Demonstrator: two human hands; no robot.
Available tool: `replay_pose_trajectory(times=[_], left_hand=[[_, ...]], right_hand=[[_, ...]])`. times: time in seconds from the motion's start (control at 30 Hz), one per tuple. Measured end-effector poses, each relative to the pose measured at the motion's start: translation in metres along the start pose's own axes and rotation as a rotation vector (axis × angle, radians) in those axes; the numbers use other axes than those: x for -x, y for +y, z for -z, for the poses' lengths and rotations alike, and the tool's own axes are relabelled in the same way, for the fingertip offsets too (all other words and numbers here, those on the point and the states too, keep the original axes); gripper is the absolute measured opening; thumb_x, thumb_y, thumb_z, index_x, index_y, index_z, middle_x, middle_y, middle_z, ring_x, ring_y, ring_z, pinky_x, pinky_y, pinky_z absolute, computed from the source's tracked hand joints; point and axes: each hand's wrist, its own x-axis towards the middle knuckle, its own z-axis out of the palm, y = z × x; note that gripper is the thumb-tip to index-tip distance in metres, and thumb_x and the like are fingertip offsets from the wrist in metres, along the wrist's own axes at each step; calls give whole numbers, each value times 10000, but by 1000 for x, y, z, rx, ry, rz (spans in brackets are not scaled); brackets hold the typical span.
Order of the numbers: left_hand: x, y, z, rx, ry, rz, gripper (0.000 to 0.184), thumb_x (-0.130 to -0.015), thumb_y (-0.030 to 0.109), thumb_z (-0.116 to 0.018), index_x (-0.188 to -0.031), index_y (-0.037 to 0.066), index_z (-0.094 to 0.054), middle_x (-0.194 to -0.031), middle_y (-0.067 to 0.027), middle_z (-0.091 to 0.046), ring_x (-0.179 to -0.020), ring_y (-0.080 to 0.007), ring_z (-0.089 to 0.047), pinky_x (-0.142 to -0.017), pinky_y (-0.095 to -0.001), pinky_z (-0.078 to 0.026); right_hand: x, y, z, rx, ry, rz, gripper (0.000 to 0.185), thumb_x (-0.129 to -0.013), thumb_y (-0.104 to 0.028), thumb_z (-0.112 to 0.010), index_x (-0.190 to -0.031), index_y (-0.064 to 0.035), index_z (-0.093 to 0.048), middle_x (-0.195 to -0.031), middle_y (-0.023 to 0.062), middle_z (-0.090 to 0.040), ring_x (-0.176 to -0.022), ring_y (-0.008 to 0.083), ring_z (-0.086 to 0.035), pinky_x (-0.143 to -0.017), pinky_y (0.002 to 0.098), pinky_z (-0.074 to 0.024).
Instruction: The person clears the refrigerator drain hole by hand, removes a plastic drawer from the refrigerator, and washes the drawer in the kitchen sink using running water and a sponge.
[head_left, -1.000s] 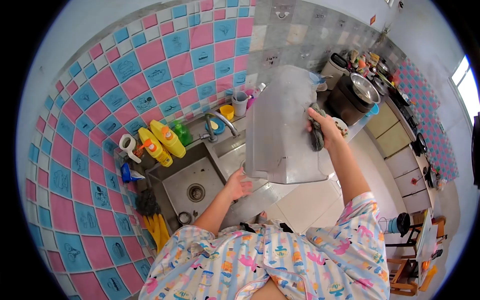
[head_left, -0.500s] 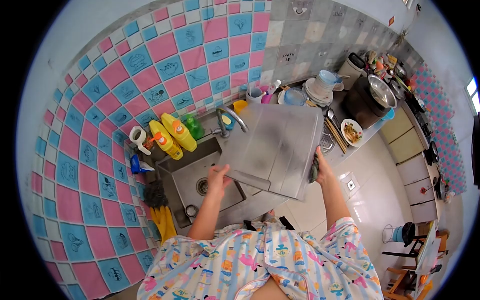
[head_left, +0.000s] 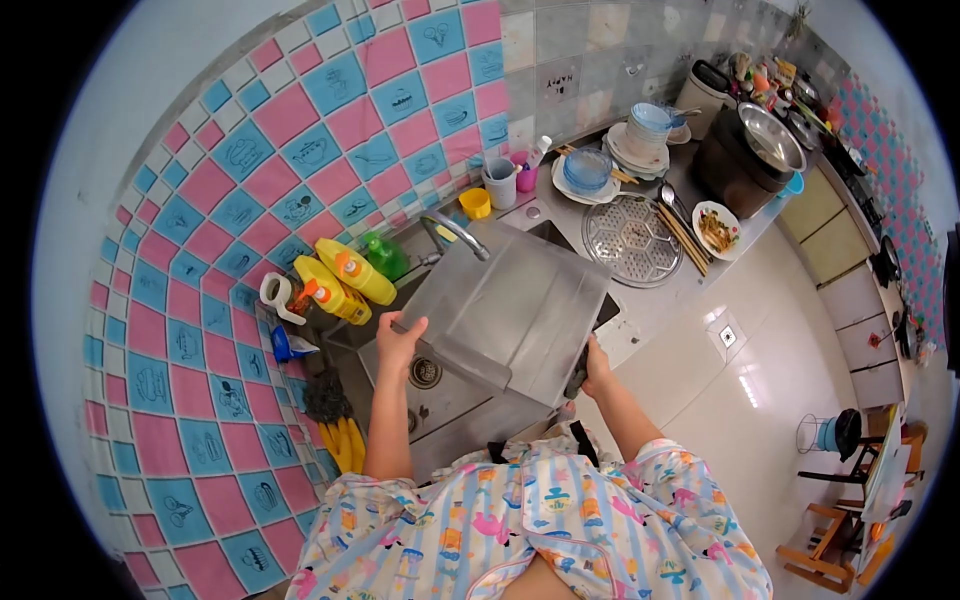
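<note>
A translucent plastic bin (head_left: 510, 305) is held over the sink (head_left: 440, 425), below the curved faucet (head_left: 455, 232). My left hand (head_left: 398, 345) grips its left corner, thumb on top. At the bin's lower right edge, my right hand (head_left: 592, 368) is closed round a dark cloth (head_left: 577, 372) pressed against the bin; its fingertips are partly hidden. Part of the sink lies hidden beneath the bin.
Yellow bottles (head_left: 345, 280) and a green bottle (head_left: 386, 256) stand behind the sink. On the counter are stacked bowls (head_left: 650, 125), a perforated steel tray (head_left: 632, 240), chopsticks (head_left: 683, 240), a plate of food (head_left: 716, 230) and a dark cooker (head_left: 740, 160).
The bin has come down and left over the sink, tilting flatter. My left hand, apart from the bin at first, now grips its corner. My right hand has moved down with the cloth.
</note>
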Motion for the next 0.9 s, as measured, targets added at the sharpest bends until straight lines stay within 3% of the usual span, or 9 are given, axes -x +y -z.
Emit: replay_pose_trajectory(times=[0.17,0.27,0.37,0.47,0.57,0.67,0.73,0.83,0.9], left_hand=[[-2,-7,0,-2,-110,50,485,-767,242,-791,-1139,85,-523,-942,-36,-556,-829,-150,-576,-651,-310,-488],[-6,-9,-5,66,-123,39,454,-736,177,-807,-1072,39,-535,-981,-59,-594,-825,-137,-570,-655,-292,-472],[-37,-51,-7,-135,-139,-127,502,-761,217,-794,-1163,85,-525,-769,8,-497,-674,-103,-514,-567,-260,-447],[-43,-55,-10,-123,-103,-165,506,-753,211,-797,-1162,77,-530,-707,24,-476,-622,-91,-483,-523,-241,-408],[-39,-45,-7,-90,-146,-139,568,-727,244,-808,-1172,31,-527,-900,-41,-545,-779,-142,-508,-674,-296,-448],[-32,-31,-3,-167,-176,-110,593,-731,263,-802,-1193,25,-517,-886,-49,-540,-781,-147,-513,-667,-298,-444],[-32,-32,-5,-196,-159,-177,592,-731,267,-801,-1189,24,-515,-877,-50,-539,-776,-148,-517,-665,-300,-446],[-33,-39,-10,-156,-172,-232,582,-731,266,-802,-1178,25,-516,-864,-51,-539,-761,-148,-519,-661,-302,-446],[-40,-56,-16,-98,-183,-274,570,-732,259,-802,-1167,29,-515,-856,-49,-543,-733,-140,-519,-644,-298,-446]], right_hand=[[-14,25,17,108,114,40,491,-947,-395,-470,-1191,26,-534,-1112,133,-623,-996,257,-608,-903,400,-489],[-5,27,19,92,118,53,442,-934,-351,-493,-1127,42,-554,-1037,131,-632,-921,256,-625,-845,398,-513],[-3,34,26,56,57,56,430,-885,-296,-544,-1064,95,-545,-954,144,-603,-829,235,-622,-714,374,-529],[25,12,17,110,36,49,390,-854,-273,-561,-1009,85,-555,-892,134,-606,-794,215,-609,-685,366,-518],[15,-11,23,258,148,288,305,-841,-215,-532,-1038,15,-560,-899,119,-630,-810,213,-624,-708,381,-528],[51,-52,-25,369,205,744,385,-831,-209,-535,-1138,22,-506,-858,114,-612,-753,180,-578,-702,317,-481],[89,-62,-64,637,67,945,403,-829,-189,-527,-1188,-10,-487,-882,120,-605,-798,197,-583,-733,312,-473],[107,-30,-111,1090,-285,1188,458,-814,-185,-602,-1233,-40,-486,-1271,220,-453,-1121,370,-468,-965,415,-396],[101,2,-133,1292,-390,1332,442,-819,-173,-626,-1224,-37,-509,-1239,218,-485,-1091,392,-483,-952,430,-409]])
